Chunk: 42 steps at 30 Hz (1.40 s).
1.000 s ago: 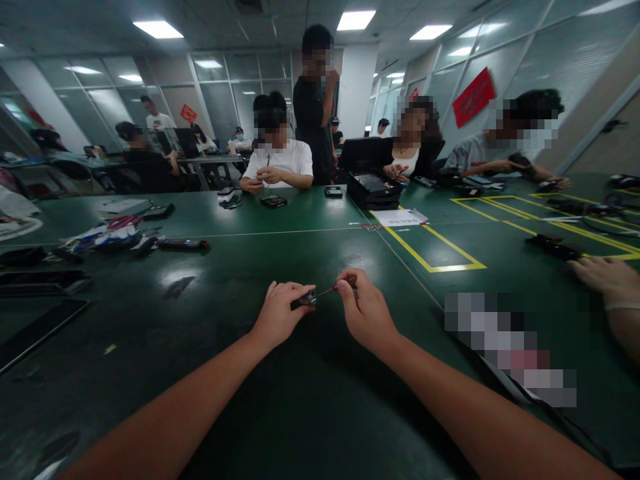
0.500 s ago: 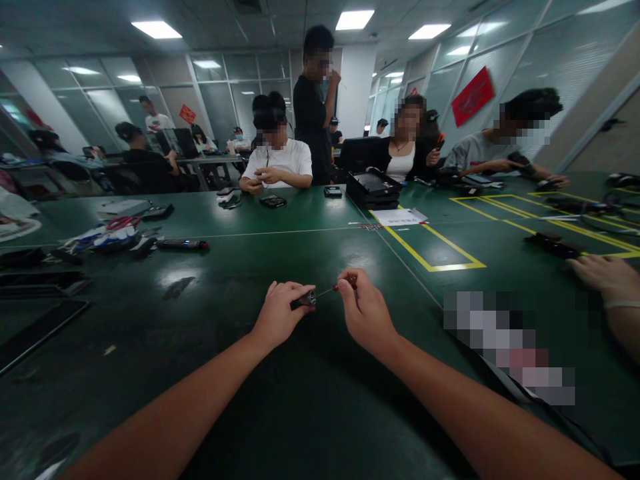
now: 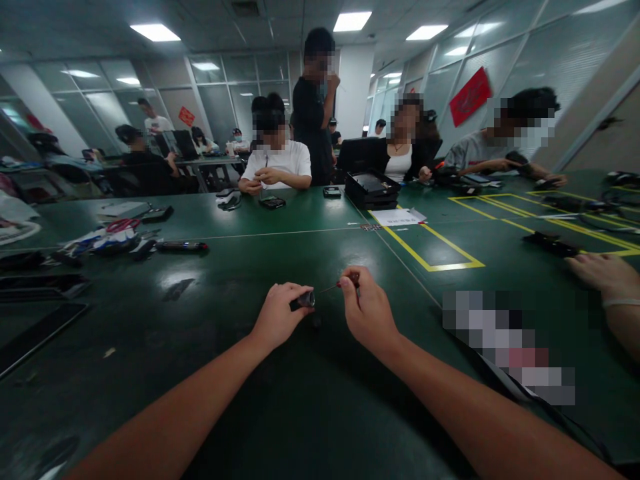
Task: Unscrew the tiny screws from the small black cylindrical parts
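My left hand (image 3: 281, 313) is closed around a short dark cylinder (image 3: 305, 300), whose open round end points right. Pinched in my right hand (image 3: 367, 303) is a thin screwdriver (image 3: 342, 284) with a dark red handle. Its slim shaft points left toward the cylinder, and a small gap separates its tip from the cylinder's end. Just below the cylinder is a small dark piece (image 3: 316, 322), too blurred to name. The green table (image 3: 320, 407) lies under both hands.
Cloth and tools, including a black pen-shaped tool (image 3: 182, 247), lie at the left. Stacked black trays (image 3: 373, 190) stand at the back. Yellow tape (image 3: 455, 267) marks the right side. Another person's hand (image 3: 603, 275) rests at the far right. Several people sit across the table.
The screwdriver and my right hand have shifted slightly right, away from the cylinder. The cylinder's end now looks hollow, and a small dark piece shows below it.
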{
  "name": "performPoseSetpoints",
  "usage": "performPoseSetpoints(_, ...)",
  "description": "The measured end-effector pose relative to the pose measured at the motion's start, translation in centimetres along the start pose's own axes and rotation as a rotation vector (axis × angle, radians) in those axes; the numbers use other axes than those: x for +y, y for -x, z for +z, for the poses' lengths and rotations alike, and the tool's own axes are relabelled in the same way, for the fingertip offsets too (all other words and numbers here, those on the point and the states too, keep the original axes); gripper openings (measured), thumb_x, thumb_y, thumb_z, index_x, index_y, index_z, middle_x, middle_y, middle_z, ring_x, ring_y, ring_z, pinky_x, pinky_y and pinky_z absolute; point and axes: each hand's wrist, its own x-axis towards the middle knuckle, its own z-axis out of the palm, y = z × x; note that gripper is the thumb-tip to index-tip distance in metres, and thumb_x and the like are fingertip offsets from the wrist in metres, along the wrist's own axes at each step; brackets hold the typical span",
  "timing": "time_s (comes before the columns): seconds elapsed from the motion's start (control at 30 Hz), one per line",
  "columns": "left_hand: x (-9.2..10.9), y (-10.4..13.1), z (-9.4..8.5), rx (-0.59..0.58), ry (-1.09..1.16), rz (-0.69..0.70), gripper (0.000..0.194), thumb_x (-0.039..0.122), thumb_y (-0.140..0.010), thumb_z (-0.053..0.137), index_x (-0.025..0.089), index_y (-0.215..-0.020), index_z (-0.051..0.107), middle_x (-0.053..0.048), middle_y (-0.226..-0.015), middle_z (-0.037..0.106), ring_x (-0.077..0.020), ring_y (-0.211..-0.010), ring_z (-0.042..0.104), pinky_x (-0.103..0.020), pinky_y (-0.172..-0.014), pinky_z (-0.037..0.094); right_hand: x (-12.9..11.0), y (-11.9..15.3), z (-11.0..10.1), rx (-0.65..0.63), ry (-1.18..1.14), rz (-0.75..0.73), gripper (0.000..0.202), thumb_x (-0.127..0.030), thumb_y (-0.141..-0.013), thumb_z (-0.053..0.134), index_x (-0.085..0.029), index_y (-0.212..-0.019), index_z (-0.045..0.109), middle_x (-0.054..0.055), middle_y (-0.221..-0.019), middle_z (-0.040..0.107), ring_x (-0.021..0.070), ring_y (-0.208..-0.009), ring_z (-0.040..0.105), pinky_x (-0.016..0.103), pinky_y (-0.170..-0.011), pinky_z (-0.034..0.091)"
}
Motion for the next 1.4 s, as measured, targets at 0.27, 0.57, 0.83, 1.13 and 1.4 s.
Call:
performPoseSetpoints(0.27, 0.3, -0.2, -0.9, 0.063, 0.139, -0.068, 0.033, 0.020, -0.086, 0.070, 0.022, -0.118, 0.064, -0.005, -0.116, 0.068, -0.0216, -0.106, 0.064, -0.037, -0.096, 0.050, -0.2, 0.0, -0.5, 0.054, -0.039, -0.022, 0.014, -0.032, -0.101, 0.045, -0.022, -0.103, 0.055, 0.006, -0.092, 0.067, 0.0224, -0.086, 0.066, 0.035, -0.077, 0.047)
performPoseSetpoints(0.57, 2.5, -0.3, -2.8, -0.333, -0.071, -0.012, 0.038, 0.030, -0.086, 0.063, 0.024, -0.124, 0.063, -0.005, -0.119, 0.068, -0.0249, -0.107, 0.064, -0.037, -0.093, 0.050, -0.1, 0.0, -0.5, 0.049, -0.044, -0.049, 0.014, -0.031, -0.101, 0.045, -0.022, -0.104, 0.056, 0.006, -0.093, 0.067, 0.0226, -0.087, 0.066, 0.036, -0.078, 0.048)
performPoseSetpoints(0.83, 2.4, -0.1, -1.8, -0.558, -0.248, 0.095, 0.027, 0.037, -0.089, 0.065, 0.026, -0.113, 0.071, -0.005, -0.108, 0.070, -0.0256, -0.098, 0.066, -0.035, -0.080, 0.048, -0.2, 0.0, -0.4, 0.037, -0.052, -0.040, 0.014, -0.030, -0.101, 0.044, -0.022, -0.104, 0.055, 0.007, -0.093, 0.067, 0.0231, -0.088, 0.066, 0.037, -0.079, 0.049)
performPoseSetpoints(1.13, 0.5, -1.0, -4.8, -0.353, 0.130, -0.145, 0.031, 0.046, -0.088, 0.064, 0.025, -0.109, 0.072, -0.003, -0.105, 0.072, -0.0197, -0.086, 0.065, -0.031, -0.077, 0.047, -0.2, 0.0, -0.5, 0.003, -0.065, -0.040, 0.014, -0.030, -0.101, 0.044, -0.022, -0.104, 0.055, 0.006, -0.093, 0.066, 0.0224, -0.088, 0.066, 0.036, -0.079, 0.048)
performPoseSetpoints(1.4, -4.7, 2.3, -14.2, 0.120, 0.595, -0.618, 0.032, 0.041, -0.087, 0.063, 0.018, -0.107, 0.069, 0.003, -0.081, 0.063, -0.0082, -0.068, 0.050, -0.020, -0.058, 0.034, 0.1, 0.0, -0.5, -0.028, -0.085, -0.018, 0.015, -0.031, -0.101, 0.044, -0.022, -0.105, 0.056, 0.005, -0.093, 0.066, 0.0209, -0.087, 0.064, 0.035, -0.077, 0.047)
